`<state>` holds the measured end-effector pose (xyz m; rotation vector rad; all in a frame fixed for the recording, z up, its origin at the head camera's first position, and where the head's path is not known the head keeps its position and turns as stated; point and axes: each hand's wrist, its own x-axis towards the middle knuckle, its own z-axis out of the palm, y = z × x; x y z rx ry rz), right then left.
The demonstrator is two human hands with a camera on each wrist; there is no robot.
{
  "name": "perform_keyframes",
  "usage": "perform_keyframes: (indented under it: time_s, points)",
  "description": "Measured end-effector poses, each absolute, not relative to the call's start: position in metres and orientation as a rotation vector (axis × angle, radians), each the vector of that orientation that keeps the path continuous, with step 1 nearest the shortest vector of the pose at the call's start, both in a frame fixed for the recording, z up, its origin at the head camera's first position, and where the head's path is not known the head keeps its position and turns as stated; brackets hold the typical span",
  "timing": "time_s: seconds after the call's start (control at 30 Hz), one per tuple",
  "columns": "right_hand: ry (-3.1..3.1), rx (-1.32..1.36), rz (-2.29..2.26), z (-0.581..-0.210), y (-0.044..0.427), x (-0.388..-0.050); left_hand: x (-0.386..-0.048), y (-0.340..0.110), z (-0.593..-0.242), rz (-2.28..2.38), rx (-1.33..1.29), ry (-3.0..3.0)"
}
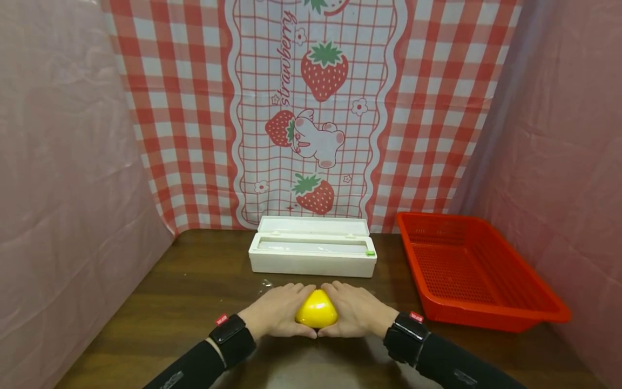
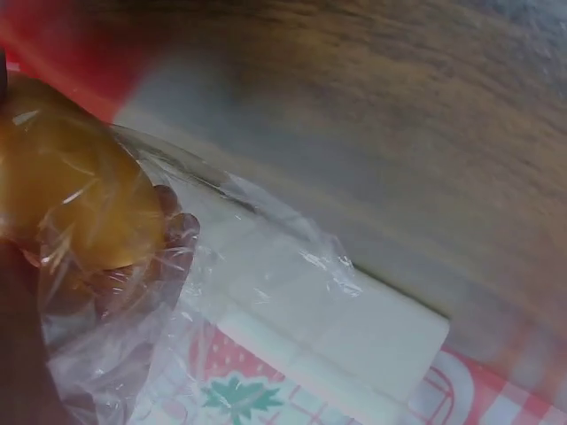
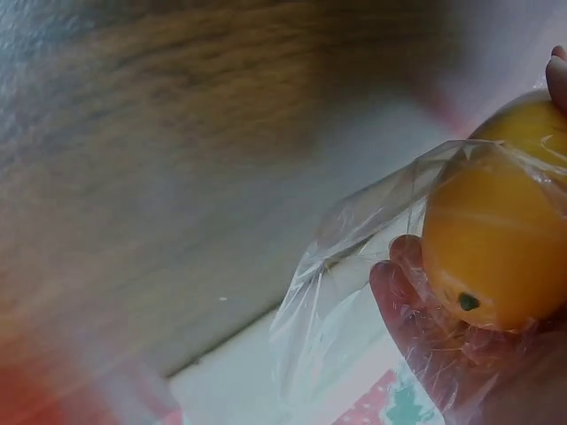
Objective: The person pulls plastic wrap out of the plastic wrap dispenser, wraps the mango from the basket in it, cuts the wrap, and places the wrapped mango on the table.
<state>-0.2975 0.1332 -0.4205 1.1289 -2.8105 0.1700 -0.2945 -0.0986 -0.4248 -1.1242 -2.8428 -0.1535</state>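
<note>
Between both hands, above the front middle of the table, is a smooth yellow fruit (image 1: 317,309) with a small dark green spot at one end, seen in the right wrist view. Clear plastic film (image 3: 341,257) lies over the fruit and spreads loosely beyond it. My left hand (image 1: 282,312) holds the fruit from the left, with its fingers behind the film in the left wrist view. From the right, my right hand (image 1: 356,310) holds the same fruit, fingertips against its far side. The thumbs nearly meet on the near side. The fruit's underside is hidden in the head view.
Just behind the hands stands a long white cling film box (image 1: 313,263), its lid raised and a green slider at its right end. A red plastic basket (image 1: 491,320) sits at the right. Checked strawberry cloth (image 1: 194,108) hangs behind the wooden table (image 1: 160,302).
</note>
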Motion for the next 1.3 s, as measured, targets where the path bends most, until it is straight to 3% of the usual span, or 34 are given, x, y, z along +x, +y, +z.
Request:
perform_keyframes:
  time_s: [0.87,1.3]
  points:
    - [-2.734,1.128,0.23,-0.381,0.145,-0.286,-0.282,-0.14,-0.393,-0.275,-0.988,-2.764]
    - [-2.766,1.019,0.342,-0.365,0.153,-0.289,-0.295,-0.165,-0.396,-0.712,-0.738,-2.808]
